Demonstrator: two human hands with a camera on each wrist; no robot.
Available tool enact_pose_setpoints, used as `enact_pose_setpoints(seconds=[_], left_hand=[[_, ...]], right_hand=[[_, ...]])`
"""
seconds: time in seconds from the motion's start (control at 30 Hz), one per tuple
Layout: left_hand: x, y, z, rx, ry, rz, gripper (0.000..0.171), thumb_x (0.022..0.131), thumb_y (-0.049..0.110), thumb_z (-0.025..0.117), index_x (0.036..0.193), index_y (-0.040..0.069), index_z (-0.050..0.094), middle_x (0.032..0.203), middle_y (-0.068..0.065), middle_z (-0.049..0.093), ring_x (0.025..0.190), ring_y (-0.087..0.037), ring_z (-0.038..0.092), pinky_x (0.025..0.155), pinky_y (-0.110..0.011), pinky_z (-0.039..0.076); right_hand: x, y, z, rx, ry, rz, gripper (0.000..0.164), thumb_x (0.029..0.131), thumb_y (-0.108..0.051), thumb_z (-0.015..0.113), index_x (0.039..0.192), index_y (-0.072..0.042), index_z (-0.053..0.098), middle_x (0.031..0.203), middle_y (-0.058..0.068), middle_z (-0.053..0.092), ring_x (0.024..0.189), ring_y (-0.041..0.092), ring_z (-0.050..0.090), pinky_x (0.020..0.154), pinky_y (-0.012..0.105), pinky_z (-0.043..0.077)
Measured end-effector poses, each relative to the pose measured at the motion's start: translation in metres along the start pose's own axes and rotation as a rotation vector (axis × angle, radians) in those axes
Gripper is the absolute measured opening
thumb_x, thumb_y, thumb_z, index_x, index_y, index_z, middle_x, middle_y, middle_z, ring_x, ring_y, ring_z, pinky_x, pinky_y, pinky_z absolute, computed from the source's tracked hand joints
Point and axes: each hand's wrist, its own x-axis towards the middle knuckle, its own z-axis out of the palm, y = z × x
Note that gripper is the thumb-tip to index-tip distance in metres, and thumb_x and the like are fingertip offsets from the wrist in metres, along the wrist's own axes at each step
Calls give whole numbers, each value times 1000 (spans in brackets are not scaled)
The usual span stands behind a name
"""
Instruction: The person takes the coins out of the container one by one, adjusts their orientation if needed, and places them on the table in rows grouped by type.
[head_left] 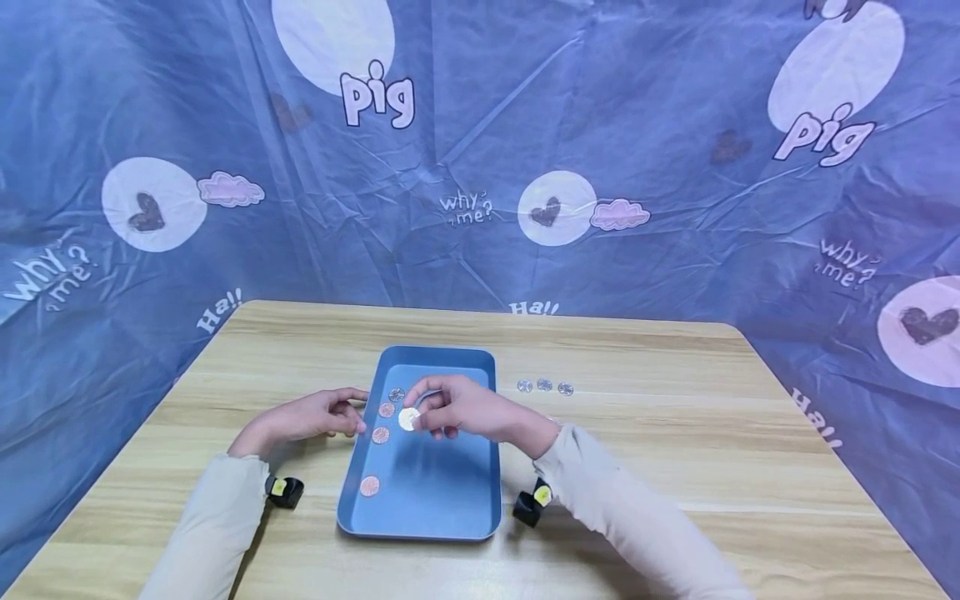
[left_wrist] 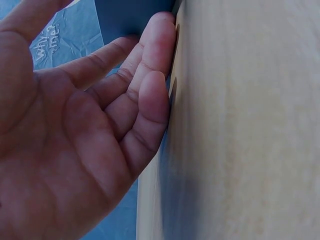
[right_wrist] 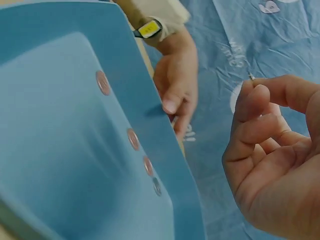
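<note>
My right hand (head_left: 468,407) is over the blue tray (head_left: 450,521), pinching a shiny pale coin (head_left: 408,418) between thumb and fingers. In the right wrist view only the thin edge of that coin (right_wrist: 251,76) shows above the fingertips. My left hand (head_left: 318,415) rests by the tray's left side, thumb and index finger at the wall. Its lower fingers (left_wrist: 154,95) lie along the tabletop, loosely bent around nothing. Along the tray floor's left side lie three copper coins (head_left: 380,435) in a loose line, with a dark silvery coin (head_left: 397,394) at their far end.
Three silvery coins (head_left: 544,385) lie in a short row on the wooden table (head_left: 660,433), right of the tray. A blue printed cloth (head_left: 450,250) hangs behind the table's far edge. Both wrists wear small black devices (head_left: 527,508) with yellow patches.
</note>
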Motion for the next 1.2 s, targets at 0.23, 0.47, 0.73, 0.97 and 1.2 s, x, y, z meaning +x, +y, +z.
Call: enact_pose_setpoints(seconds=[0.23,0.47,0.73,0.97,1.2], left_hand=[[-1,1,1,0,4,6,67,91,20,62,144,-8,31,104,-8,64,91,-15,59,77,-33,42],[2,-2,-1,17,-8,14,66,93,19,61,144,-8,30,104,-8,63,91,-17,58,76,-32,42],[1,-3,-1,5,-16,30,65,94,18,59,145,-10,29,105,-10,62,91,-16,58,73,-27,43],[-1,-2,-1,0,-10,22,67,93,19,61,145,-10,29,104,-9,61,92,-17,59,75,-28,44],[0,-1,0,9,-12,25,67,94,20,61,145,-10,29,105,-10,61,92,-17,59,75,-28,44]], right_hand=[[-22,-3,-33,59,78,-2,24,89,-2,61,112,-5,55,79,-1,66,60,12,50,54,25,38],[-48,-2,-70,64,147,-1,24,89,-2,59,111,-7,53,79,-4,62,61,10,49,56,21,36],[-81,2,-112,37,221,-40,24,92,1,52,112,-10,50,81,-7,65,63,6,50,56,19,37],[-108,4,-143,45,329,-53,26,93,5,51,109,-16,52,82,-9,65,64,7,48,57,19,35],[-128,20,-167,69,419,-37,24,94,2,53,108,-17,52,82,-10,65,64,5,50,57,19,37]])
